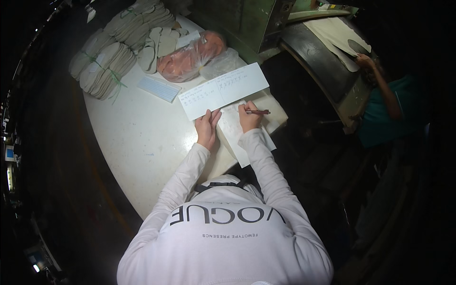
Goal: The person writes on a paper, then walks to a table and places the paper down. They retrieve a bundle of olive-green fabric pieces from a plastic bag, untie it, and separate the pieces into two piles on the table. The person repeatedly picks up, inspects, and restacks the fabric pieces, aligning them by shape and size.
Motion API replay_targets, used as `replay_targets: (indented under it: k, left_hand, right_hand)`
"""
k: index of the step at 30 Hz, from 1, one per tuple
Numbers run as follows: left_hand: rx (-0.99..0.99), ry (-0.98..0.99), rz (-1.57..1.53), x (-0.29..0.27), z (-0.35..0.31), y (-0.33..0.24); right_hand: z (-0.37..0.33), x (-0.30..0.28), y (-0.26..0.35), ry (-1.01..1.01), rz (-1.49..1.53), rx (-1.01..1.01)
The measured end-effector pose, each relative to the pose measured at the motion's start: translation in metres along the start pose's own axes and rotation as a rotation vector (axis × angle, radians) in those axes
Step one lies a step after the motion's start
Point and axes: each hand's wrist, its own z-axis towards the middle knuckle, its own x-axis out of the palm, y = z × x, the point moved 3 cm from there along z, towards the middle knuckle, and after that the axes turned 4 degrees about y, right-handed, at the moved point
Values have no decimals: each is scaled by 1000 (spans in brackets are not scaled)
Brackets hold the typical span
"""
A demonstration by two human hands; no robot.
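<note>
My right hand [250,118] is closed around a dark reddish pen [258,112]. It rests on a narrow white sheet [231,128] at the table's right edge, and the sheet's lower end hangs over the side. A wider white sheet with handwritten columns [223,90] lies just beyond, overlapping the narrow one's top. My left hand [207,129] is flat at the lower edge of the wide sheet, with its fingertips touching the paper and the thumb apart from them. Where the pen's tip meets the paper is hidden by my right hand.
The white table [128,137] also bears tied bundles of grey flat cut pieces [102,66], a clear bag of orange pieces [183,59] and a blue-lined pad [159,89]. At right, a person's hand [365,61] touches pale sheet material [335,35] on a green machine [232,23].
</note>
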Motion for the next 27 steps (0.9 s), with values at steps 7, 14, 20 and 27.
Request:
replay_targets:
  k: [7,14,20,27]
  left_hand:
    - [9,3,6,6,4,4]
    - [14,-3,27,3,0,1]
    - [26,6,24,0,-1,0]
    - [-1,21,-12,-1,0,-1]
  right_hand:
    - [8,-4,1,-45,36,19]
    - [4,-4,4,-44,5,29]
    - [1,-3,-1,-63,33,25]
    - [7,-12,-5,-154,394,301]
